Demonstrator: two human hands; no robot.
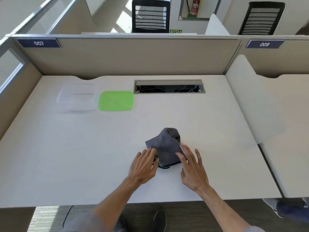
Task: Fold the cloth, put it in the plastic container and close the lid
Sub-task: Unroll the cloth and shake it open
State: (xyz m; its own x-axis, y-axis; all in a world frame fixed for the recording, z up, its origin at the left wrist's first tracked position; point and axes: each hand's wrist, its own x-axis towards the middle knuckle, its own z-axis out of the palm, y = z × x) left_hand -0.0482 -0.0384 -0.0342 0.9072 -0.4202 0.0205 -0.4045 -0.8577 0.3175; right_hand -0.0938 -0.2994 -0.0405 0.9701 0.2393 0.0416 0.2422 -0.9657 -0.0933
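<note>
A grey cloth (165, 146) lies bunched in a loose heap on the white desk (83, 156), with a dark hem and a bit of green showing at its near edge. My left hand (143, 166) touches the cloth's left near corner with its fingertips. My right hand (192, 168) has its fingers spread over the cloth's right near edge. Neither hand has a closed grip. The clear plastic container (77, 97) stands without a lid at the far left. Its green lid (116, 100) lies flat beside it on the right.
A cable slot (168, 87) with a raised flap is cut into the desk at the back. Beige partitions (127, 56) wall the desk behind and left; a white divider (247, 97) stands on the right. Another person's shoe (271, 206) shows at lower right.
</note>
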